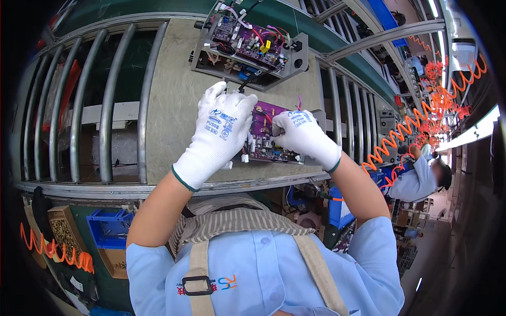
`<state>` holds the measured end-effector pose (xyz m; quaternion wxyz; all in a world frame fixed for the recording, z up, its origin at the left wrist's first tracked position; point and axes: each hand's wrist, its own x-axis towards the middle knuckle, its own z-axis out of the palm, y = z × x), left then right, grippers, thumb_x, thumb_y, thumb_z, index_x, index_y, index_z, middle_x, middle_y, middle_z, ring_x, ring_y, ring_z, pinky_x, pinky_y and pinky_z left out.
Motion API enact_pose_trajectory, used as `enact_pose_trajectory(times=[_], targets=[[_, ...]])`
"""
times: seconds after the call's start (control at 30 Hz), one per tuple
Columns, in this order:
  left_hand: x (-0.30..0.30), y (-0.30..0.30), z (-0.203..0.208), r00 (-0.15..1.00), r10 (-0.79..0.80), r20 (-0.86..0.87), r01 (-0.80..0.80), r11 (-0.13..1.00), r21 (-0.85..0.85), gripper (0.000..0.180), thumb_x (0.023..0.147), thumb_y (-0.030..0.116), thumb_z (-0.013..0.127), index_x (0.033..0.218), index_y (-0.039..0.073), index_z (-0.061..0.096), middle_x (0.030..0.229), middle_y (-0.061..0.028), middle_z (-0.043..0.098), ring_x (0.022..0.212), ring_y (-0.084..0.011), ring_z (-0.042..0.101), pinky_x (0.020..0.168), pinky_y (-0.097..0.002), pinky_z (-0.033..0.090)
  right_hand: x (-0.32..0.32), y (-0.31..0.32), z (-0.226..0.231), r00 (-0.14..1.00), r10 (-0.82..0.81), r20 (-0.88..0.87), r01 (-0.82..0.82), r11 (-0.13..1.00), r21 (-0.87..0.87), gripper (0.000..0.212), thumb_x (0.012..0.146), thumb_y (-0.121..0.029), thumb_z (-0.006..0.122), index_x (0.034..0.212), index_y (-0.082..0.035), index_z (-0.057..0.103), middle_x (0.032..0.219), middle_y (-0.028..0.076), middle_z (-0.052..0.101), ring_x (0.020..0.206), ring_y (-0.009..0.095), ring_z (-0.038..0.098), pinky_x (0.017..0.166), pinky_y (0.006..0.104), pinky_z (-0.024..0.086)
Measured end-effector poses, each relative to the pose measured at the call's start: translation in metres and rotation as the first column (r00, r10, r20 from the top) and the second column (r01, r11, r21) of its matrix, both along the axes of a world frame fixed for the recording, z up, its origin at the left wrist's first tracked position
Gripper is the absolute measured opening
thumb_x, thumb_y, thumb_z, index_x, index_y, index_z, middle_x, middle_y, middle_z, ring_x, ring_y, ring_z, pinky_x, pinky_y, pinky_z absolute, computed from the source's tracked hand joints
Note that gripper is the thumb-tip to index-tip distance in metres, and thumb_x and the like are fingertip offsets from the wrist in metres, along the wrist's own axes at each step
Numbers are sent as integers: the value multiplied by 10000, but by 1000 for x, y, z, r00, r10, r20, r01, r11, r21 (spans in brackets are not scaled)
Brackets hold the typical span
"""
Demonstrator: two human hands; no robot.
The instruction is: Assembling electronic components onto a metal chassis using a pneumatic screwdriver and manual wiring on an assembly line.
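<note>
A purple circuit board crowded with small parts lies on the wooden board in front of me. My left hand, in a white glove, covers the left end of it with fingers bent; what they grip there is hidden. From the right, my gloved right hand reaches over the circuit board. Its fingers are curled together above the middle, next to a red wire, and whatever is between them cannot be made out. Just beyond, a grey metal housing holds another purple circuit board with wires and a yellow part.
The wooden board sits across metal rollers. Below left are a blue bin and a cardboard tray of small brass-coloured parts. Coiled orange hoses hang at the right, where another person is further off.
</note>
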<state>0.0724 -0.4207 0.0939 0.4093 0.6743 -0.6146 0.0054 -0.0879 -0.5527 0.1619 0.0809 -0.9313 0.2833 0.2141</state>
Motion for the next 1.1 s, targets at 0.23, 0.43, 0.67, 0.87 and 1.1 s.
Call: enact_pose_trajectory(times=[0.23, 0.43, 0.67, 0.87, 1.1], targets=[[4, -4, -4, 999, -41, -31, 39, 997, -74, 299, 819, 86, 643, 1118, 99, 653, 991, -79, 699, 989, -260, 650, 1083, -487, 340, 24, -28, 3, 969, -60, -242, 123, 959, 256, 209, 677, -175, 811, 838, -63, 738, 797, 89, 726, 774, 228, 707, 721, 355, 536], [4, -4, 8, 998, -57, -30, 57, 998, 20, 298, 830, 100, 631, 1127, 93, 652, 1074, -79, 683, 1022, -249, 631, 1093, -524, 300, 42, -41, 7, 937, -75, -340, 165, 956, 242, 314, 627, -219, 861, 902, -94, 776, 843, 101, 744, 797, 218, 715, 699, 357, 540], [-36, 3, 55, 976, 27, 217, 0, 992, -125, 260, 786, 90, 671, 1045, 99, 674, 1032, -74, 668, 974, -236, 628, 993, -503, 381, -24, -71, 17, 804, -321, 501, -124, 733, 669, 263, 799, -191, 781, 1009, -43, 725, 928, 95, 721, 839, 190, 685, 737, 301, 527], [-108, -52, 45, 962, -243, 127, 140, 833, 535, 164, 898, 247, 627, 866, 102, 697, 768, -95, 691, 700, -273, 679, 704, -428, 493, -72, -89, 3, 943, 175, 283, -159, 984, -80, 289, 783, -391, 704, 899, -133, 763, 873, 97, 717, 884, 285, 683, 806, 432, 462], [-93, -108, 9, 983, 80, -168, 6, 889, 459, 304, 948, 342, 571, 940, 61, 687, 921, -201, 682, 804, -364, 664, 711, -456, 511, -101, -77, -9, 777, 264, 572, -248, 963, -108, 74, 764, -208, 672, 790, -170, 729, 746, 65, 670, 923, 278, 655, 869, 474, 437]])
